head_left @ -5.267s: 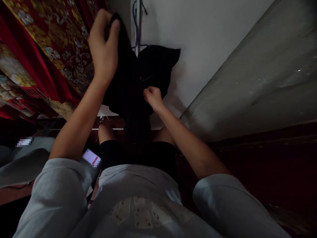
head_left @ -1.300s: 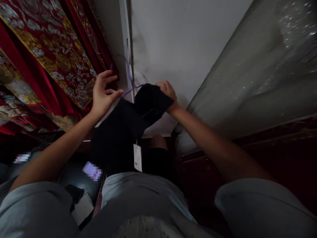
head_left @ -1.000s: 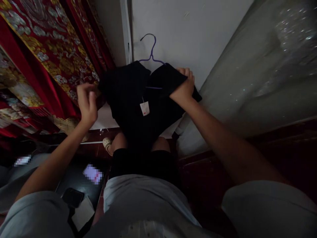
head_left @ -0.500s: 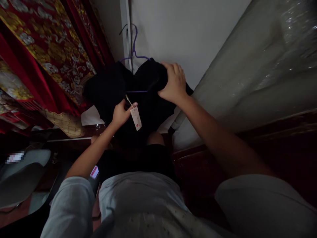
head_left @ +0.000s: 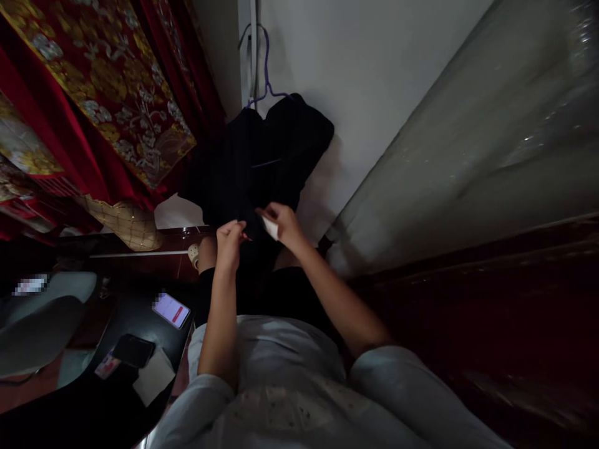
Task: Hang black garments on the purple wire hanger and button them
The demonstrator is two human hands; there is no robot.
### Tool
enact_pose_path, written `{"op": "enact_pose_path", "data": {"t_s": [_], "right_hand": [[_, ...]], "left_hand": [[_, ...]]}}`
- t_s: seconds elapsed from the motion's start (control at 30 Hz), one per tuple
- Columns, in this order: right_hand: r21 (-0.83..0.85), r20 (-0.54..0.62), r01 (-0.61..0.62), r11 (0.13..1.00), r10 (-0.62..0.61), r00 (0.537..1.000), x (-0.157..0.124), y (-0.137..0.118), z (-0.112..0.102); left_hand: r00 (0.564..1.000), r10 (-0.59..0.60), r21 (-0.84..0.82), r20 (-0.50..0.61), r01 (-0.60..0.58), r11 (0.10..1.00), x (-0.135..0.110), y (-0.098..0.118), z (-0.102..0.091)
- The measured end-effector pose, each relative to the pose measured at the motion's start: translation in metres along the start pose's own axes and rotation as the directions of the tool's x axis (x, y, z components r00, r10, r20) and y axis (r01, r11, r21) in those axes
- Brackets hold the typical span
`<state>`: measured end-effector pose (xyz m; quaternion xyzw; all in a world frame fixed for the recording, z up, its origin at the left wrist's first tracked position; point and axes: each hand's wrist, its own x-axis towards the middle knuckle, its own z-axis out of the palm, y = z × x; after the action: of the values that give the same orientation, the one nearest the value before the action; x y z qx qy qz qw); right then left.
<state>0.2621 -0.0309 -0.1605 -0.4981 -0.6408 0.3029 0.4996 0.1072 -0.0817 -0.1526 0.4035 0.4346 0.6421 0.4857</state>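
A black garment (head_left: 290, 143) hangs by a purple hanger (head_left: 266, 68) from a hook on the pale wall. My right hand (head_left: 286, 226), in front of the garment's lower part, is closed on a white paper tag (head_left: 270, 227). Close by on the left, my left hand (head_left: 229, 242) is pinched shut, also in front of the garment; what lies between its fingertips is too small and dark to make out. Neither hand is on the garment's shoulders.
Red curtain fabric with gold and silver flowers (head_left: 112, 81) hangs at the left. A lit phone (head_left: 171, 310), a dark flat object (head_left: 133, 350) and a white paper (head_left: 154, 377) lie on a black surface beside me. Plastic-covered grey material (head_left: 444, 162) leans at the right.
My right hand has left the garment's shoulder and come down to hold the tag. My left hand has moved slightly down and off the tag. The garment's right side hangs narrower.
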Motion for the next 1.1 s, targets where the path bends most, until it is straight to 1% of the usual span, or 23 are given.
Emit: {"op": "enact_pose_path", "data": {"t_s": [0.03,0.07,0.13,0.17,0.23,0.3,0.33,0.37,0.47,0.53,0.57,0.67,0.77,0.83,0.9,1.0,1.1], "right_hand": [[-0.011,0.040,-0.073,0.997,0.074,0.996,-0.009,0.005,0.010],[-0.014,0.051,-0.152,0.988,0.153,0.987,-0.018,0.010,0.016],[0.017,0.017,-0.281,0.959,0.281,0.960,-0.036,0.016,0.017],[0.056,0.020,-0.335,0.940,0.335,0.942,-0.044,0.017,0.014],[0.155,0.113,-0.447,0.881,0.434,0.894,-0.060,0.017,0.003],[0.236,0.225,-0.528,0.816,0.483,0.846,-0.070,0.014,-0.009],[0.261,0.248,-0.551,0.793,0.496,0.832,-0.073,0.012,-0.014],[0.276,0.245,-0.558,0.783,0.504,0.828,-0.075,0.009,-0.018],[0.280,0.186,-0.527,0.803,0.493,0.850,-0.077,0.000,-0.024],[0.274,0.183,-0.515,0.812,0.482,0.857,-0.077,-0.006,-0.025],[0.277,0.186,-0.513,0.812,0.479,0.858,-0.078,-0.008,-0.024],[0.299,0.175,-0.509,0.807,0.478,0.861,-0.079,-0.012,-0.019],[0.317,0.158,-0.493,0.810,0.468,0.870,-0.078,-0.015,-0.014],[0.330,0.147,-0.472,0.817,0.449,0.881,-0.078,-0.017,-0.011],[0.367,0.134,-0.433,0.823,0.414,0.900,-0.079,-0.020,-0.008],[0.434,0.162,-0.372,0.820,0.335,0.928,-0.080,-0.022,-0.007],[0.463,0.207,-0.362,0.809,0.299,0.932,-0.080,-0.023,-0.009]], "left_hand": [[0.999,0.020,-0.023,0.029,-0.020,1.000,-0.004,0.004,0.001],[0.998,0.038,-0.057,0.044,-0.036,0.998,-0.007,0.008,0.001],[0.998,0.057,-0.118,0.027,-0.054,0.992,-0.008,0.015,0.003],[0.998,0.058,-0.141,0.010,-0.056,0.988,-0.007,0.018,0.004],[0.999,0.040,-0.170,0.001,-0.039,0.985,-0.007,0.018,0.006],[1.000,0.000,-0.167,0.030,0.005,0.986,-0.008,0.013,0.008],[0.998,-0.029,-0.154,0.055,0.037,0.987,-0.009,0.010,0.010],[0.994,-0.064,-0.137,0.089,0.076,0.988,-0.011,0.006,0.011],[0.963,-0.181,-0.070,0.202,0.198,0.978,-0.017,-0.005,0.012],[0.941,-0.203,-0.002,0.270,0.211,0.978,-0.020,-0.011,0.012],[0.935,-0.183,0.033,0.304,0.182,0.983,-0.021,-0.013,0.011],[0.915,-0.073,0.098,0.397,0.037,0.994,-0.025,-0.016,0.005],[0.894,-0.025,0.126,0.447,-0.035,0.991,-0.029,-0.012,0.000],[0.898,0.002,0.146,0.440,-0.074,0.987,-0.031,-0.009,0.000],[0.915,0.040,0.164,0.402,-0.115,0.980,-0.032,-0.008,0.001],[0.946,0.093,0.177,0.310,-0.154,0.972,-0.032,-0.010,0.006],[0.967,0.126,0.184,0.222,-0.169,0.968,-0.032,-0.016,0.011]]}}
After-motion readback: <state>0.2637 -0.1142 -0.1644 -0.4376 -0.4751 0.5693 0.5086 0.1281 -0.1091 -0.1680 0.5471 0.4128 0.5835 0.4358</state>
